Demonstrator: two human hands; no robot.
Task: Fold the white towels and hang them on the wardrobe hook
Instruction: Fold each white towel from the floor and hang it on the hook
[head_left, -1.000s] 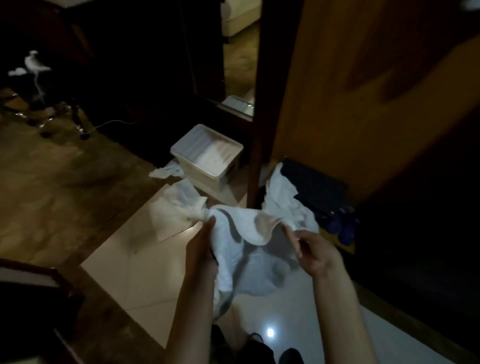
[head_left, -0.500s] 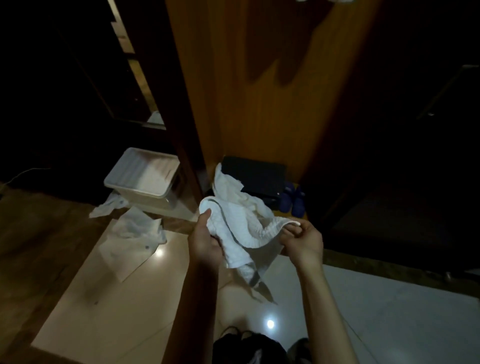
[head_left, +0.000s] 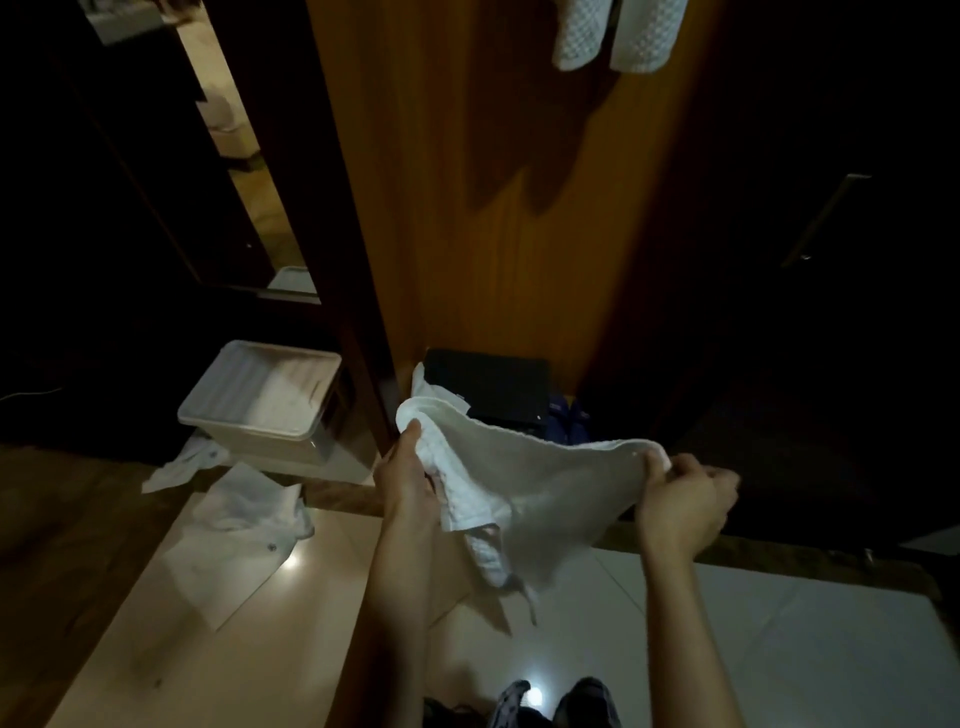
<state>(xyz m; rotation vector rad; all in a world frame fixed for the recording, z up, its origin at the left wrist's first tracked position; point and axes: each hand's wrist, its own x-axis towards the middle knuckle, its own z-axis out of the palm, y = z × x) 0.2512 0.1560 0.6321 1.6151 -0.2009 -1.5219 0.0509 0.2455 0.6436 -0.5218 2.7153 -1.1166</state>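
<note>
At the far left, white cloths (head_left: 244, 499) lie crumpled on the pale tiled floor (head_left: 208, 649), one reaching under the corner of a white plastic bin (head_left: 262, 405) that stands against the dark base of the wardrobe. Right of the bin, the left hand (head_left: 408, 480) grips one end of a white towel (head_left: 524, 483); its fingers curl round a bunched, ribbed fold and the thumb lies along the top edge. The towel stretches across to the right, held in the air in front of the wooden wardrobe door (head_left: 467, 208), with its upper hem pulled fairly taut and the rest sagging to a loose point below, above the floor. Behind it, at the foot of the door, sits a black box (head_left: 493, 384) with a pair of blue slippers (head_left: 566, 421) just beside it. High on the door, two white waffle-textured towels (head_left: 613, 31) hang side by side, cut off by the top edge of the view. The right hand (head_left: 685, 499) pinches the towel's other corner, fingers curled tight round the hem. Further right, all is dark cabinetry with a faint metal handle (head_left: 826, 218).
</note>
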